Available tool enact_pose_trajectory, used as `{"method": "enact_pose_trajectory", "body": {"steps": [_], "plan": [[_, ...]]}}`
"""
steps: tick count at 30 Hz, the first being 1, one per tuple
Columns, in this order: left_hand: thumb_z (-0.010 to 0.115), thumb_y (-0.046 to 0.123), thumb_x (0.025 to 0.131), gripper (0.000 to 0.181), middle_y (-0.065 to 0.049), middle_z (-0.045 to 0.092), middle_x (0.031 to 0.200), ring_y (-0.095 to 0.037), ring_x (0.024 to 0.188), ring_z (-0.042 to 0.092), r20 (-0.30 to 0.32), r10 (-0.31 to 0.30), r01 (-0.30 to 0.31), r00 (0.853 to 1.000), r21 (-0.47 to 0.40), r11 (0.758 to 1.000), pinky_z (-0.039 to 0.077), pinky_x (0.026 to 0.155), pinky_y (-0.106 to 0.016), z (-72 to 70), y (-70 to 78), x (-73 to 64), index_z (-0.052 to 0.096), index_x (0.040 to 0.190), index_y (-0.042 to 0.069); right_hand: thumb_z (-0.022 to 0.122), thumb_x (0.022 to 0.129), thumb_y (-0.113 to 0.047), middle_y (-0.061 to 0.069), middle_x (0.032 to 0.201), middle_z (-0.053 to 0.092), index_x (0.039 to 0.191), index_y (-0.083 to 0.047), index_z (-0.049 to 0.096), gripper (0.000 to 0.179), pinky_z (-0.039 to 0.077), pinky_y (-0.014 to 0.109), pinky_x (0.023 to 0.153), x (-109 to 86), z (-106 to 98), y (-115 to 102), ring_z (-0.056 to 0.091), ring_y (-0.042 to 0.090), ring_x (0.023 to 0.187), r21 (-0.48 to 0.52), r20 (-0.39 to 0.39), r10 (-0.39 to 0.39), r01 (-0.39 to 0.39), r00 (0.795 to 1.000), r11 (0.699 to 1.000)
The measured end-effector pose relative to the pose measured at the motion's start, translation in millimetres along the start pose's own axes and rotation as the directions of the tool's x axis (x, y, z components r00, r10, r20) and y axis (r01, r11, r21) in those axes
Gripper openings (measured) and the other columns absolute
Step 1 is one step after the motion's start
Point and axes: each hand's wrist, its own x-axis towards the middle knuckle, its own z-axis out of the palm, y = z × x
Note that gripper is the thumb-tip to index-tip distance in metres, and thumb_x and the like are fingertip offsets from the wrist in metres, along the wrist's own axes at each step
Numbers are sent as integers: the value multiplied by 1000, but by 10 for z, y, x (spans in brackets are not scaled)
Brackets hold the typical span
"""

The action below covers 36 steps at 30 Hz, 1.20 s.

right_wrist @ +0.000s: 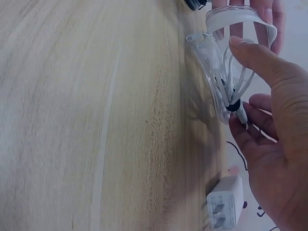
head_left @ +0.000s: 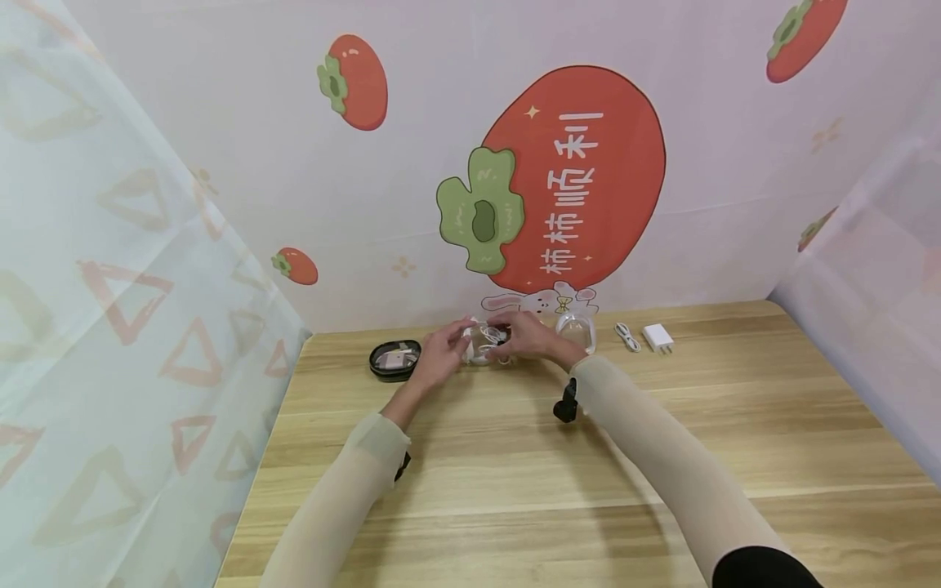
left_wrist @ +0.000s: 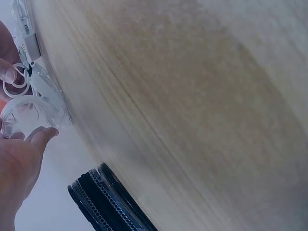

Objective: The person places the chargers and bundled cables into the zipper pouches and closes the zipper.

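A clear pouch with a white rim [right_wrist: 236,18] stands at the back of the table, between both hands. My left hand [head_left: 439,358] grips the pouch's side, its fingertips at the rim. My right hand [head_left: 531,335] pinches a coiled white cable [right_wrist: 236,91], bundled with a black tie, at the pouch's opening. In the left wrist view the cable loops [left_wrist: 18,82] hang beside the pouch's round rim [left_wrist: 29,100]. How much of the cable lies inside is hard to tell through the clear plastic.
A black zip case [head_left: 394,361] with a see-through lid lies left of my left hand. To the right are another clear pouch [head_left: 590,335], a small bundled white cable [head_left: 627,336] and a white charger plug [head_left: 657,337]. The printed backdrop [head_left: 412,196] rises behind the table.
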Motion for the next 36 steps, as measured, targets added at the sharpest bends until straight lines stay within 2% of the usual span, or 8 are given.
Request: {"method": "enact_pose_trajectory", "body": {"steps": [5, 13, 18, 22, 26, 32, 36], "plan": [[62, 7, 104, 35, -9, 58, 154, -33, 134, 62, -3, -11, 11, 1000, -21, 1000, 49, 114, -43, 1, -3, -20, 68, 139, 7, 91, 85, -37, 11, 133, 72, 140, -2, 67, 70, 54, 43, 104, 31, 47, 9, 65, 23, 114, 5, -20, 20, -20, 1000, 1000], [62, 8, 104, 34, -7, 60, 152, -31, 133, 64, -12, -22, 22, 1000, -34, 999, 50, 113, -42, -2, 8, -46, 69, 138, 8, 91, 84, -39, 7, 110, 77, 121, -5, 76, 53, 56, 39, 88, 77, 160, 28, 65, 21, 95, 3, -121, 4, -4, 993, 1000], [63, 9, 104, 35, -6, 60, 152, -32, 131, 65, -20, -41, 40, 999, -49, 998, 50, 114, -42, 4, -3, -54, 69, 139, 8, 91, 84, -39, 10, 111, 77, 122, -2, 75, 55, 58, 41, 88, 73, 204, 2, 68, 22, 95, -6, -146, 16, -17, 989, 1000], [63, 9, 104, 35, -7, 59, 152, -32, 131, 65, -23, -44, 43, 999, -49, 998, 50, 114, -42, 9, -5, -49, 68, 139, 7, 90, 84, -40, 14, 128, 74, 134, -1, 69, 67, 56, 45, 102, 37, 175, -12, 69, 27, 113, -11, -108, 36, -37, 993, 999], [62, 8, 104, 35, -8, 59, 152, -32, 132, 64, -26, -37, 36, 999, -49, 998, 50, 113, -41, 12, 0, -46, 68, 139, 6, 89, 85, -37, 15, 142, 67, 146, -1, 61, 76, 50, 48, 112, -19, 108, 18, 63, 29, 126, 7, -31, 28, -28, 999, 1000], [62, 9, 105, 35, -10, 59, 152, -32, 134, 63, -24, -30, 29, 999, -50, 998, 50, 114, -40, 21, 2, -43, 67, 139, 4, 84, 84, -13, 22, 150, 59, 152, 6, 50, 78, 42, 48, 121, -89, 10, 103, 57, 35, 138, 124, 65, -50, 42, 997, 991], [62, 8, 104, 35, -12, 59, 151, -33, 133, 63, -30, -25, 24, 999, -53, 998, 50, 113, -41, 27, 6, -34, 68, 139, 3, 83, 82, -4, 25, 154, 54, 153, 9, 48, 80, 39, 46, 123, -108, -29, 131, 52, 40, 145, 191, 96, -66, 46, 993, 980]]}}
